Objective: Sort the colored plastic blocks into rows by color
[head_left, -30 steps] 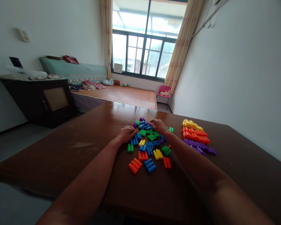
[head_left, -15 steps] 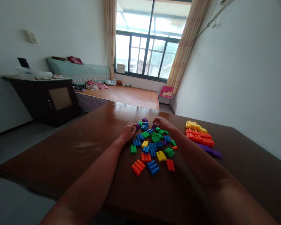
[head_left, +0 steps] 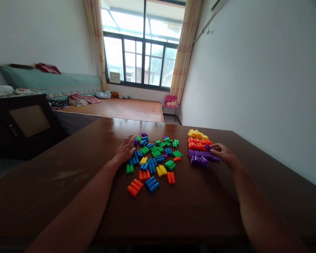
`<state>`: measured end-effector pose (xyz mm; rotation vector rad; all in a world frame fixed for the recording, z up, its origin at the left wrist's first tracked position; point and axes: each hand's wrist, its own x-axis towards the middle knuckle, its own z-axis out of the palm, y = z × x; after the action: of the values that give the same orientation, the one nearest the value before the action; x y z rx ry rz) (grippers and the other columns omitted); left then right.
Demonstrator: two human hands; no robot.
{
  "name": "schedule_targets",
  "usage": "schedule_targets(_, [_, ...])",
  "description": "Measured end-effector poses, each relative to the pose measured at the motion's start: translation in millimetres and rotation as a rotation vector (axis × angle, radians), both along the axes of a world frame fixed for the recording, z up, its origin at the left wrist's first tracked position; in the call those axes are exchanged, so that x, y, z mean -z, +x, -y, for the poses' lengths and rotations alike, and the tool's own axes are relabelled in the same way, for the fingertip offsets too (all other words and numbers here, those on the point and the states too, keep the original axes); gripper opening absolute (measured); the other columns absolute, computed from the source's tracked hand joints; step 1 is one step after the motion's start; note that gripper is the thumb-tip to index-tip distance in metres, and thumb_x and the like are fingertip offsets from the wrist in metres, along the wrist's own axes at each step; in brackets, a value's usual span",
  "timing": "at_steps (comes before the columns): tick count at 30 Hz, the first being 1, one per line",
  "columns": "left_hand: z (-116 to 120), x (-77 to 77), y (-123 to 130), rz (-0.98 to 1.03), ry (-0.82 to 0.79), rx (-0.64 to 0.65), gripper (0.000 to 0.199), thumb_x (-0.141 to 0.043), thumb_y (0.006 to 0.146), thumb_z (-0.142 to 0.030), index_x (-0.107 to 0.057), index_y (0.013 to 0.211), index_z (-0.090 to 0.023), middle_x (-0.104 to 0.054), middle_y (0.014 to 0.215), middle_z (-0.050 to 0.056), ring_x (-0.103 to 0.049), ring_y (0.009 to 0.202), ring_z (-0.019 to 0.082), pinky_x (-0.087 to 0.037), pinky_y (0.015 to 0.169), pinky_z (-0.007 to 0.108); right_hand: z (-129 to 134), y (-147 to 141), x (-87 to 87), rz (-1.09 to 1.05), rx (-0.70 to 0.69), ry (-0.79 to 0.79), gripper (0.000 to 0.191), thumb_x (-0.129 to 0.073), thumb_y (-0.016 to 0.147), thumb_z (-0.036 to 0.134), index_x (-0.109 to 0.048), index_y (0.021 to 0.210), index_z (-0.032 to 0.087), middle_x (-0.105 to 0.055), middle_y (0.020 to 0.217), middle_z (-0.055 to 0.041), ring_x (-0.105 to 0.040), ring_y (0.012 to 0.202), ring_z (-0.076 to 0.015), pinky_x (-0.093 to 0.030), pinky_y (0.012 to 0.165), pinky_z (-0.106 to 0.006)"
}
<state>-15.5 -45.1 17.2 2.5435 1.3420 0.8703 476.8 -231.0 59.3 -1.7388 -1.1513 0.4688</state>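
Observation:
Several plastic blocks shaped like joined tubes lie mixed in a loose pile, among them a blue block point(head_left: 152, 184), an orange block point(head_left: 135, 188), a yellow block point(head_left: 161, 170) and a green block point(head_left: 170, 165). My left hand point(head_left: 125, 149) rests at the pile's left edge with its fingers apart, beside a small purple block point(head_left: 135, 142). On the right stand rows sorted by colour: a yellow row point(head_left: 197, 134), an orange row point(head_left: 198, 143) and a purple row point(head_left: 200, 156). My right hand point(head_left: 222, 153) pinches a purple block point(head_left: 208, 148) over the purple row's far side.
The blocks lie on a dark brown glossy table point(head_left: 76, 196). Past its far edge is a low bed point(head_left: 137, 109) with clothes on it. A pink chair point(head_left: 170, 102) stands below the window, and a dark cabinet point(head_left: 28, 119) is at the left.
My right hand has moved from the pile's far side to the sorted rows on the right, carrying a purple block. My left hand has opened beside the pile. The view has turned right.

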Motion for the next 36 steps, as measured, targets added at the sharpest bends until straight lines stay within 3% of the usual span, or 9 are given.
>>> schedule_targets(6, [-1,-1.5,-5,-0.107,-0.012,0.063,0.054,-0.047,0.086,-0.031,-0.043,0.139,-0.03,-0.035,0.153,0.002,-0.041,0.134,0.025,-0.038,0.108,0.041,9,31,18.7,0.333,0.227,-0.128,0.02,-0.068,0.064,0.036,-0.066,0.073,0.018,-0.069,0.07,-0.0052,-0.062,0.062,-0.0164,-0.046,0.057,-0.026])
schedule_targets(12, [-1,-1.8,-7,-0.025,0.022,0.107,0.049,-0.046,0.084,-0.031,-0.051,0.131,-0.021,-0.045,0.144,0.007,-0.043,0.131,0.023,-0.035,0.112,0.037,11,30,19.6,0.513,0.237,-0.291,0.023,-0.065,0.068,0.042,-0.066,0.07,0.019,-0.068,0.066,-0.0032,-0.062,0.062,-0.0166,-0.041,0.056,-0.025])
schedule_targets(19, [-4,-2.5,-10,0.07,0.009,-0.027,0.035,-0.046,0.083,-0.034,-0.066,0.107,-0.018,-0.062,0.106,0.008,-0.062,0.097,0.022,-0.049,0.093,0.036,7,17,16.5,0.609,0.267,-0.228,0.024,-0.058,0.075,0.044,-0.066,0.074,0.022,-0.069,0.07,-0.0032,-0.062,0.064,-0.0171,-0.039,0.056,-0.026])
schedule_targets(25, [-1,-2.0,-12,0.085,0.041,-0.057,0.031,-0.048,0.084,-0.034,-0.068,0.103,-0.019,-0.062,0.105,0.008,-0.061,0.1,0.022,-0.049,0.093,0.035,-2,-12,12.8,0.668,0.231,-0.059,0.024,-0.051,0.081,0.041,-0.063,0.083,0.021,-0.07,0.081,-0.005,-0.062,0.069,-0.0178,-0.043,0.066,-0.029])
schedule_targets(29, [9,-4.8,-2,0.108,0.074,0.081,0.031,-0.046,0.089,-0.037,-0.067,0.107,-0.023,-0.063,0.112,0.007,-0.058,0.107,0.021,-0.046,0.099,0.035,-8,-57,8.7,0.689,0.045,0.068,0.027,-0.049,0.085,0.043,-0.063,0.086,0.021,-0.068,0.082,-0.0046,-0.06,0.065,-0.0165,-0.045,0.067,-0.029])
schedule_targets(32, [16,-5.0,7,0.057,0.053,0.19,0.035,-0.045,0.09,-0.042,-0.068,0.11,-0.024,-0.063,0.118,0.007,-0.055,0.113,0.022,-0.043,0.103,0.037,-9,-108,8.7,0.677,-0.211,0.126,0.026,-0.048,0.088,0.042,-0.062,0.092,0.021,-0.067,0.088,-0.0049,-0.061,0.069,-0.0161,-0.047,0.068,-0.029])
schedule_targets(36, [17,-3.7,10,0.007,0.016,0.237,0.037,-0.043,0.092,-0.042,-0.072,0.104,-0.023,-0.065,0.118,0.006,-0.054,0.115,0.022,-0.039,0.106,0.038,-7,-166,13.3,0.676,-0.543,0.088,0.027,-0.049,0.09,0.035,-0.06,0.112,0.024,-0.064,0.111,-0.0063,-0.063,0.076,-0.0153,-0.05,0.073,-0.03])
